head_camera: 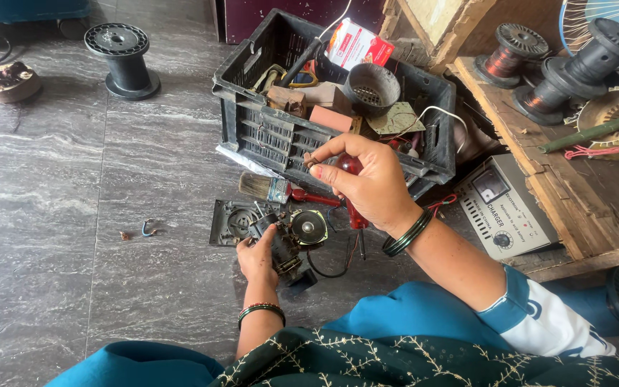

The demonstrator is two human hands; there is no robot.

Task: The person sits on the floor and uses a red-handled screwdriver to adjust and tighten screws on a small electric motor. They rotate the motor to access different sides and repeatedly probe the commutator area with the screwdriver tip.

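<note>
My left hand (257, 256) rests on the grey floor and grips a small dark motor assembly (286, 251) with a round metal part (309, 226) beside it. My right hand (367, 179) is raised above it, fingers curled around the red handle of a screwdriver (354, 215) whose shaft points down toward the floor. Its thumb and forefinger also pinch something tiny that I cannot make out. A square metal plate (227, 222) lies just left of the motor.
A black plastic crate (266, 129) of parts stands just beyond the hands, with a paintbrush (263, 188) at its front. A grey metered box (501, 208) sits right, beside a wooden bench (574, 186) bearing wire spools. An empty black spool (122, 57) stands far left.
</note>
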